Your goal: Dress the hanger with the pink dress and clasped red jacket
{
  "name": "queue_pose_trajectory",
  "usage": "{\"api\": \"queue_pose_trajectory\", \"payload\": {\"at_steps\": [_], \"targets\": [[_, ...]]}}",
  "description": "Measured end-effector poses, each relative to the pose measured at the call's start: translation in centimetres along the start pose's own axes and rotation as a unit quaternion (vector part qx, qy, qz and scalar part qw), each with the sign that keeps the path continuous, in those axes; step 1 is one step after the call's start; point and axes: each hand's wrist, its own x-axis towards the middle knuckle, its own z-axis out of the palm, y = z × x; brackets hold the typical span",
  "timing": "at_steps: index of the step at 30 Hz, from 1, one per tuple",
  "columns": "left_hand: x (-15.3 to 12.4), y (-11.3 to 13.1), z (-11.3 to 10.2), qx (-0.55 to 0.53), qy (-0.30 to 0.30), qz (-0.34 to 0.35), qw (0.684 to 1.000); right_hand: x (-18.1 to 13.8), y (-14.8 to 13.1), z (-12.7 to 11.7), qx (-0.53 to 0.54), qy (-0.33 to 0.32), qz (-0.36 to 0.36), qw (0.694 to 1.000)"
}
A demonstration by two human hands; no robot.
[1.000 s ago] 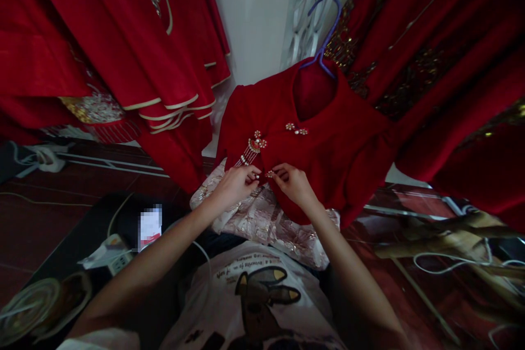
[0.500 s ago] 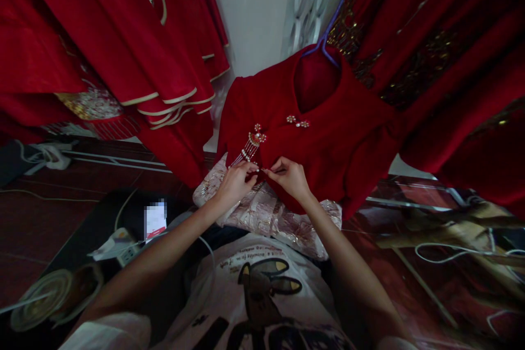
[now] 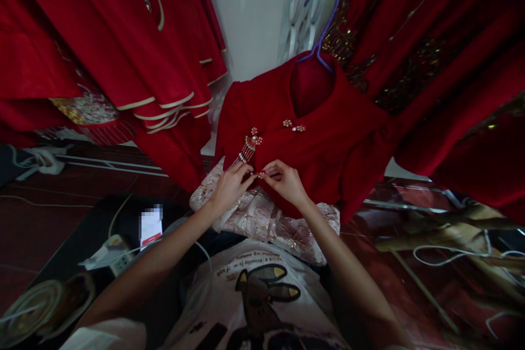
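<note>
A red long-sleeved top hangs in front of me on a purple hanger. My left hand and my right hand are at the top's front, low down, with their fingertips pinched. Between them is a small beaded clasp, gripped from both sides; its detail is partly covered by my fingers. Just above my left hand, a beaded tassel ornament is fixed to the top. Closer to the neckline sits a flower-shaped beaded clasp. Shiny pale pink patterned cloth lies across my lap beneath the top.
Red garments with light edging hang at the left, and sequinned red garments at the right. On a dark surface at lower left are a phone, a power strip and a lidded cup. White cables run at the right.
My fingertips have come nearer each other, and the beaded clasp between them shows more clearly. The view has shifted slightly; the top still hangs in the same place.
</note>
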Motion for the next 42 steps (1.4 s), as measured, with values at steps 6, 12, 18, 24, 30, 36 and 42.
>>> {"api": "queue_pose_trajectory", "payload": {"at_steps": [6,12,18,24,30,36,42], "targets": [[0.1,-0.5,-0.2,0.074,-0.006,0.039,0.997,0.0,0.2,0.4,-0.002,0.009,0.01,1.0],[0.1,-0.6,0.0,0.117,-0.011,0.078,0.99,0.0,0.2,0.3,-0.01,0.006,-0.005,1.0],[0.5,0.0,-0.1,-0.029,0.014,0.011,0.999,-0.1,-0.2,0.4,-0.019,0.011,-0.024,0.999],[0.6,0.4,0.4,-0.205,0.044,-0.097,0.973,-0.4,-0.3,0.9,-0.024,0.035,-0.038,0.998],[0.7,0.7,0.7,-0.316,0.044,-0.158,0.934,-0.4,-0.3,0.8,-0.016,0.035,-0.044,0.998],[0.7,0.4,0.9,-0.334,0.039,-0.178,0.925,-0.5,-0.3,1.0,-0.027,0.037,-0.044,0.998],[0.8,-0.5,0.3,-0.296,0.013,-0.118,0.948,-0.6,-0.4,1.1,-0.018,0.05,-0.042,0.998]]}}
